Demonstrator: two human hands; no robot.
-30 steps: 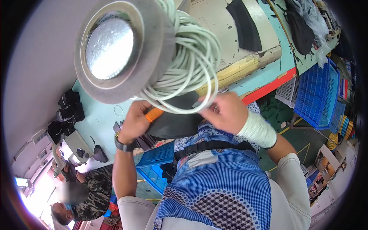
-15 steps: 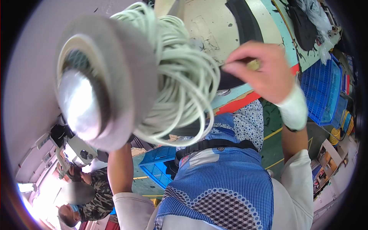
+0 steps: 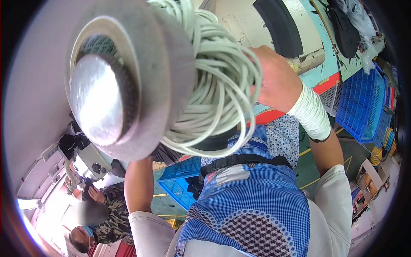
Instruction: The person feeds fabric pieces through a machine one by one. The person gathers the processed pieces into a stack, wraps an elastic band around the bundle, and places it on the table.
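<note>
A metal lamp-like fixture (image 3: 158, 77) with a bundle of pale green cord (image 3: 214, 94) fills the upper left foreground. My right hand (image 3: 276, 81), its wrist wrapped in pale cord (image 3: 314, 113), is beside the bundle over the bench edge; its fingers are hidden behind the cord. The fixture and cord hide my left hand; only the forearm (image 3: 139, 184) shows below. Part of a dark piece (image 3: 218, 142) shows beneath the cord loops. A curved black piece (image 3: 280, 28) lies on the pale work surface (image 3: 233, 19) beyond my right hand.
Blue crates (image 3: 361, 105) stand at the right, and another blue basket (image 3: 177, 182) sits below the bench. At the lower left a person in camouflage (image 3: 113, 210) works by a machine (image 3: 95, 162). A black item (image 3: 344, 32) and clear plastic (image 3: 364, 30) lie at the upper right.
My right hand moved up and right from the dark piece, then back left behind the cord. My left hand went out of sight behind the fixture, whose place in view shifted.
</note>
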